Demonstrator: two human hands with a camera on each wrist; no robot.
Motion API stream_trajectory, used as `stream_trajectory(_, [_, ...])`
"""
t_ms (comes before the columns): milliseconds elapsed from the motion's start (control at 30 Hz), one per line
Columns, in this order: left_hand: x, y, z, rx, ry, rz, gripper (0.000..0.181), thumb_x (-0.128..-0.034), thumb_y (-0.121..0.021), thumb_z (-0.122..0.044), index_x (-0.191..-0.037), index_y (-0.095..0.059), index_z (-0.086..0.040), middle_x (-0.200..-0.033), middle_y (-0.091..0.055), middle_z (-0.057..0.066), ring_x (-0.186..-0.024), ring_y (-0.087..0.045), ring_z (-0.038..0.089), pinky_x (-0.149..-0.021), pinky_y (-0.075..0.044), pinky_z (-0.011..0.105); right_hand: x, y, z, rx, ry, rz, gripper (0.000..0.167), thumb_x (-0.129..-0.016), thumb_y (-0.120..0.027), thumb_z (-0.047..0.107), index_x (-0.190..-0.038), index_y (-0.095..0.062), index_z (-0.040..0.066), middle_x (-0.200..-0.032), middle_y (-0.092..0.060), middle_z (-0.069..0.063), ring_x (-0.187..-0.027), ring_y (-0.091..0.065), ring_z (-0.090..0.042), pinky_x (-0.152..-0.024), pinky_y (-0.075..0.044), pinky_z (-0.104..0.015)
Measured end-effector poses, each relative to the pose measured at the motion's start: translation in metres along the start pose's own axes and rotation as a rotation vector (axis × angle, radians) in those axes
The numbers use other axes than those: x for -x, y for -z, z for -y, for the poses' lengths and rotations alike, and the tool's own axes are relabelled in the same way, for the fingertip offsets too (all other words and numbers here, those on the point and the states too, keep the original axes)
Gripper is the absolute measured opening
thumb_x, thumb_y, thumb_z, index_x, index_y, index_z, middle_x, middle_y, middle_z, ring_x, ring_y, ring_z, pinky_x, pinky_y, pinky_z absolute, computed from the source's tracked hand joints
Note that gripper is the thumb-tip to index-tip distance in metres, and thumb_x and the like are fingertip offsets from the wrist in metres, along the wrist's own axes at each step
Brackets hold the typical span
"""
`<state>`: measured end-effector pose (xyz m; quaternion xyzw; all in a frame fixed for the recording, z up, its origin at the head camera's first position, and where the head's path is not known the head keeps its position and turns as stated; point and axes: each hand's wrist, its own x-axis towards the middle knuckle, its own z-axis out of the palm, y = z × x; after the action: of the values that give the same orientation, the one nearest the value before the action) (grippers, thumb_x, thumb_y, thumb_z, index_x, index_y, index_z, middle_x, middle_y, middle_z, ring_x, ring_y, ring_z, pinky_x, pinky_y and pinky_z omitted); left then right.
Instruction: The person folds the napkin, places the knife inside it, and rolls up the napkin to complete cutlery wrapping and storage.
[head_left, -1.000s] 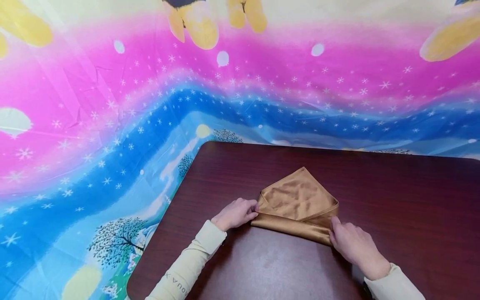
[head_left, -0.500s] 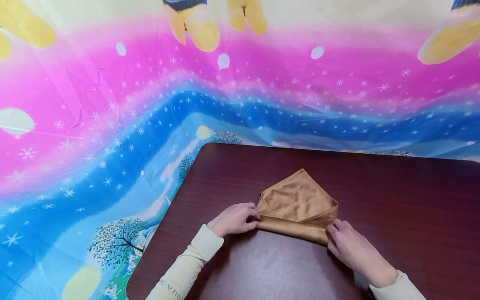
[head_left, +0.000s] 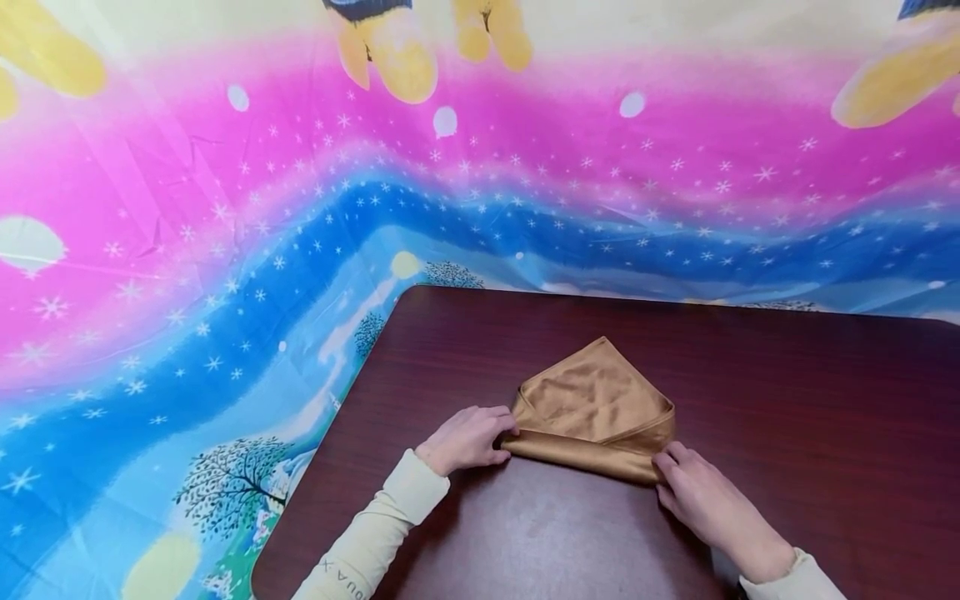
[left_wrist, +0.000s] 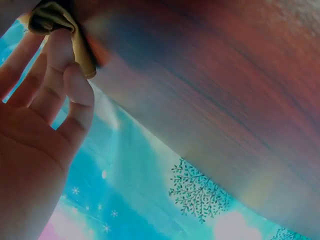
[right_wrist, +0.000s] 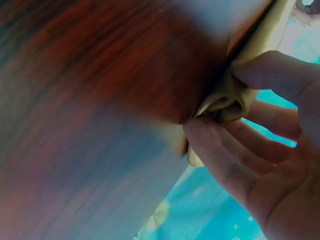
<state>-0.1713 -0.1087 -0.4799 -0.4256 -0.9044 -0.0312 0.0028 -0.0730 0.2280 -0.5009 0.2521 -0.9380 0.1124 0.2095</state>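
A gold-brown satin cloth [head_left: 596, 396] lies on the table, folded to a point at the far side and rolled up along its near edge. My left hand [head_left: 467, 437] holds the left end of that roll between thumb and fingers. At the right end, my right hand [head_left: 716, 504] pinches the roll. The left wrist view shows the cloth's rolled end [left_wrist: 47, 20] at the fingertips of the left hand [left_wrist: 45, 115]. From the right wrist, the open coil of the roll [right_wrist: 232, 100] shows between the thumb and fingers of the right hand [right_wrist: 265, 165].
The dark reddish-brown table [head_left: 810, 417] has a rounded corner at its far left. Behind and to the left of it hangs a pink and blue printed backdrop [head_left: 225, 250] with snowflakes and trees. Cream sleeves [head_left: 375, 533] cover both forearms.
Both hands have shifted slightly toward me and changed their hold on the roll's ends. The rolled near edge has moved slightly away from me; the far point stays about in place.
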Motion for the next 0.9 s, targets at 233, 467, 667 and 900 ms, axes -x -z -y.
stream_trajectory(233, [0.002,-0.001,0.002,0.053,0.0,-0.024,0.021,-0.0829,-0.066,-0.024,-0.104,-0.067,-0.019,-0.095,-0.065,-0.009,-0.072,-0.055,0.004,-0.069,-0.049,0.023,0.0,0.0,0.002,-0.013,-0.008,-0.033,0.019,-0.064,-0.07,0.0,-0.073,-0.055,0.009,-0.072,-0.048,0.0,-0.058,-0.049,-0.017,-0.051,-0.043,-0.033])
stream_trajectory(467, [0.003,-0.003,0.007,0.142,0.006,-0.022,0.018,-0.0878,-0.062,-0.022,-0.105,-0.067,-0.018,-0.099,-0.067,-0.009,-0.078,-0.055,0.003,-0.075,-0.048,0.02,0.0,0.0,0.002,-0.014,-0.052,-0.019,0.015,-0.069,-0.066,-0.001,-0.076,-0.054,0.005,-0.071,-0.049,-0.002,-0.058,-0.051,-0.02,-0.051,-0.044,-0.035])
stream_trajectory(667, [0.002,-0.003,0.012,0.269,0.026,-0.008,0.02,-0.0904,-0.06,-0.02,-0.109,-0.067,-0.015,-0.1,-0.068,-0.007,-0.077,-0.056,0.005,-0.074,-0.045,0.017,0.0,0.0,0.0,-0.02,-0.083,-0.018,0.018,-0.069,-0.069,-0.003,-0.079,-0.055,0.003,-0.07,-0.047,-0.002,-0.059,-0.049,-0.019,-0.051,-0.043,-0.036])
stream_trajectory(900, [0.001,-0.003,0.016,0.414,0.085,0.013,0.023,-0.0919,-0.058,-0.017,-0.114,-0.063,-0.014,-0.087,-0.064,-0.008,-0.067,-0.05,0.001,-0.066,-0.042,0.015,-0.003,0.0,-0.002,-0.072,-0.158,-0.013,0.015,-0.074,-0.068,-0.004,-0.082,-0.057,0.003,-0.069,-0.05,-0.002,-0.06,-0.052,-0.021,-0.053,-0.043,-0.037])
